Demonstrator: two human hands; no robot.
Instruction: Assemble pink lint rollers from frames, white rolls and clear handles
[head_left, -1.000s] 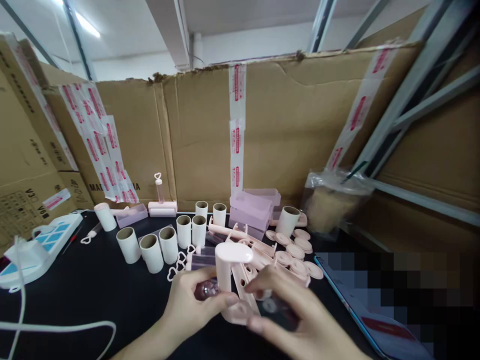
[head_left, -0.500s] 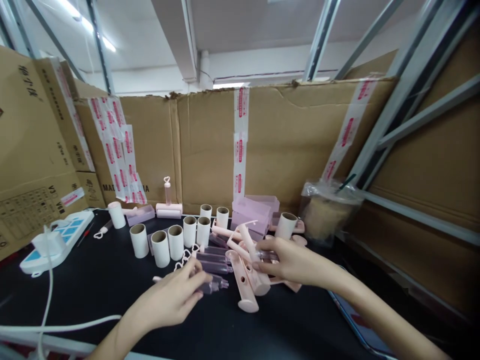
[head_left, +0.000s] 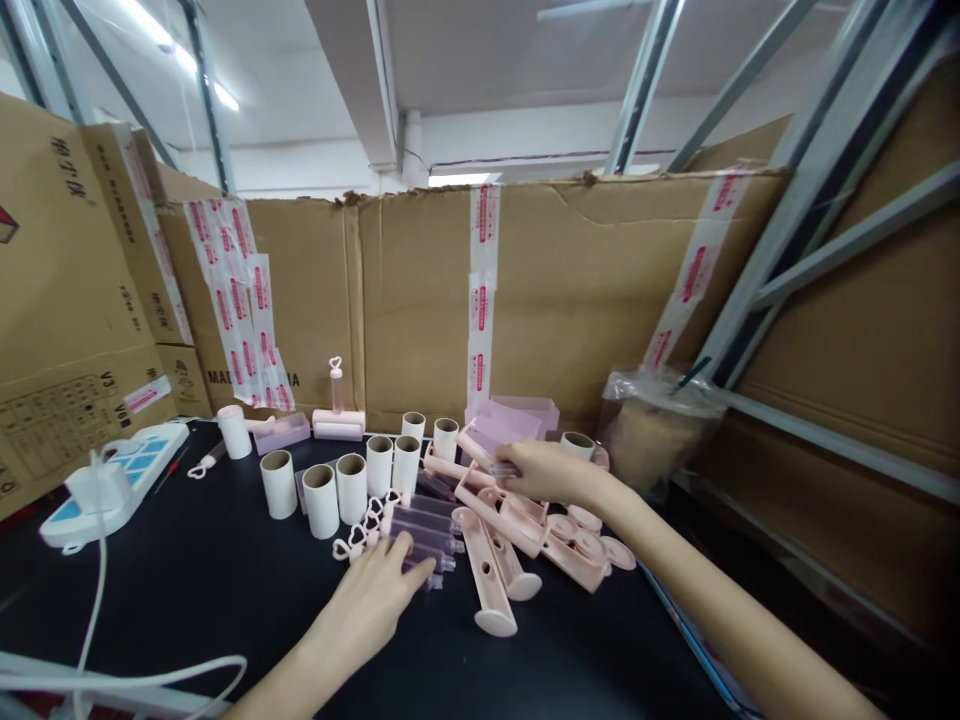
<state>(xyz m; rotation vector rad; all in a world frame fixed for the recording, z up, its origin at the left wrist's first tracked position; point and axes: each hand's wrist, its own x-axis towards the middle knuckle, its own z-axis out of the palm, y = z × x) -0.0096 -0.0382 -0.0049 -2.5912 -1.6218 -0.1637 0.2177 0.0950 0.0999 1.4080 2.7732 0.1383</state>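
My left hand [head_left: 375,590] is at the near end of a row of translucent purple tubes [head_left: 427,520] with pink heart-shaped loops [head_left: 358,535]. Its thumb and fingers are closed around the nearest tube, partly hiding it. My right hand [head_left: 541,472] is above the pile, pinching a pink part [head_left: 476,448] with a translucent purple piece at the fingertips. Beneath and in front of it lie several pale pink roller frames [head_left: 486,585] with round end discs, heaped loosely. Most of what the right fingers grip is covered by the hand.
Several white cardboard-cored rolls [head_left: 321,502] stand behind the tubes. Purple trays [head_left: 510,420] lie at the back. A power strip [head_left: 112,490] with a white cable is at left, a bagged drink cup [head_left: 649,425] at right. A phone [head_left: 697,640] lies under my right forearm. Cardboard walls enclose the table.
My left hand has brought its tube in against the row, slightly lower and nearer me. My right hand has moved up and back with the pink part, uncovering more of the frames.
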